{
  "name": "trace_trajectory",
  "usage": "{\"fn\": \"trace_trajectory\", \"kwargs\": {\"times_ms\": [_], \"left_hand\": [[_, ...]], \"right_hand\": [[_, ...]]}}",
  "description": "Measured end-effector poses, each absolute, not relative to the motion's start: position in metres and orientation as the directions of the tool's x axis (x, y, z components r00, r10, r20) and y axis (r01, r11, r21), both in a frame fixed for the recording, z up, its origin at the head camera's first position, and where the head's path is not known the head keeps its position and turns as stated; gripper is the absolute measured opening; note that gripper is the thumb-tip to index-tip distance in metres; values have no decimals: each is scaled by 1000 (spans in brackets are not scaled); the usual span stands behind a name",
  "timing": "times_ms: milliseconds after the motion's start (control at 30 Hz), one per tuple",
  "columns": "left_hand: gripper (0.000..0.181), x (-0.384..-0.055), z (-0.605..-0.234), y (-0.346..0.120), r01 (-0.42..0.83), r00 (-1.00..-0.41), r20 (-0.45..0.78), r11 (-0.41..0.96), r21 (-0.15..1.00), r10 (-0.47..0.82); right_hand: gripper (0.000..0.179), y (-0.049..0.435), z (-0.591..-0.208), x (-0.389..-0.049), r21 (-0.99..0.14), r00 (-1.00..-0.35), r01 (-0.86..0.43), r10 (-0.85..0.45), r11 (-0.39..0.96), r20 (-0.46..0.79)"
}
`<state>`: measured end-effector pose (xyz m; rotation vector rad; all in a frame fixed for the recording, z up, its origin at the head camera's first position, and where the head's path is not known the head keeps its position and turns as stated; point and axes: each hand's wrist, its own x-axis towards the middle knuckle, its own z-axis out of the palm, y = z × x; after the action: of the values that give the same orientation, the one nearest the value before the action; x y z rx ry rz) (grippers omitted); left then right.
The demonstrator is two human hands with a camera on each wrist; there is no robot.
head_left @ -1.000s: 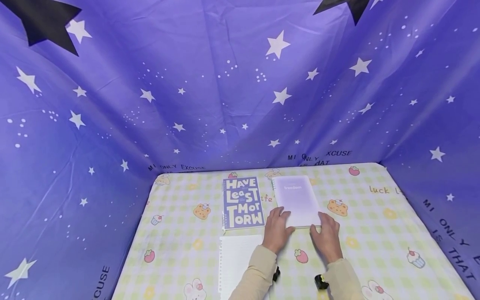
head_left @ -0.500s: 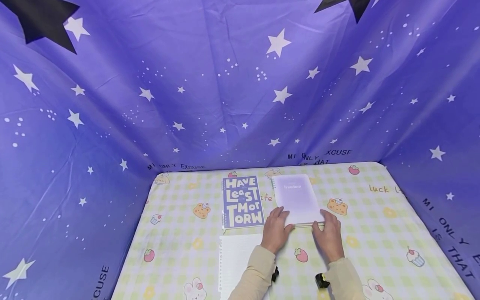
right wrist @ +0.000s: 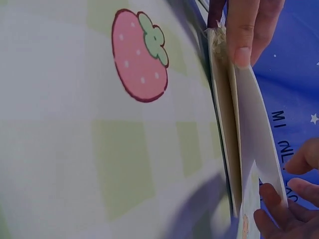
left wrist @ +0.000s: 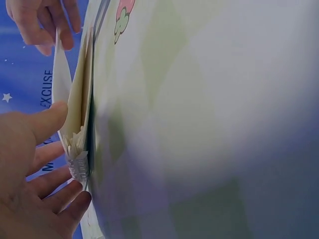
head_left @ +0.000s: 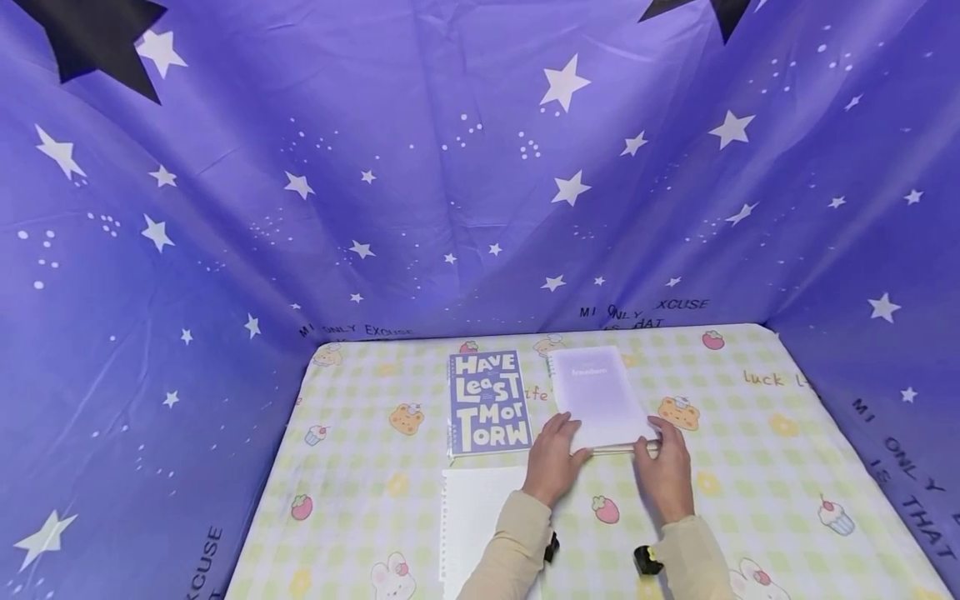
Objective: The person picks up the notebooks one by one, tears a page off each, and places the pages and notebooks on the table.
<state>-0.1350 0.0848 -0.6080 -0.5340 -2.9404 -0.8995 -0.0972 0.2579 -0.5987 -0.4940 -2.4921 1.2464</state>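
A pale purple spiral notebook (head_left: 596, 396) marked "freedom" lies on the table, its spiral on the left. My left hand (head_left: 552, 462) rests at its lower left corner; the left wrist view shows the thumb on the near edge and the fingers loosely spread beside the spiral (left wrist: 79, 162). With my right hand (head_left: 666, 467) I pinch the front cover (right wrist: 256, 119) at the lower right corner. The cover stands slightly raised there, with a gap above the cream pages (left wrist: 77, 99). The far side of the notebook is hidden in both wrist views.
Left of it lies a purple notebook (head_left: 489, 400) with large cream lettering. A loose lined sheet (head_left: 472, 508) with punched holes lies nearer, partly under my left sleeve (head_left: 510, 537). The table has a green checked cloth (head_left: 360, 492); star-printed purple curtains (head_left: 420, 208) surround it.
My right hand has shifted slightly to the right, and the cover's lower right corner has lifted with it, widening the gap above the pages. The left hand stays nearly in place.
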Motion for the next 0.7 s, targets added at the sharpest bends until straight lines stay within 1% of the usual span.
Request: {"fn": "trace_trajectory", "kwargs": {"times_ms": [200,333,433,600,700], "left_hand": [[50,-134,-605,84,328,-942,122,775,540,314],[50,-134,-602,85,336,-939,124,782,524,320],[50,-134,-600,85,338,-938,121,789,513,324],[51,-134,-599,86,322,-943,103,797,511,315],[51,-135,-600,88,314,-946,95,797,516,311]], "right_hand": [[36,258,-601,-99,-807,-869,111,451,580,205],[38,260,-602,-99,-810,-863,108,459,577,212],[41,261,-600,-99,-836,-867,138,473,531,158],[48,260,-592,-100,-910,-874,176,484,375,31],[53,259,-590,-101,-934,-870,177,493,311,-1]]}}
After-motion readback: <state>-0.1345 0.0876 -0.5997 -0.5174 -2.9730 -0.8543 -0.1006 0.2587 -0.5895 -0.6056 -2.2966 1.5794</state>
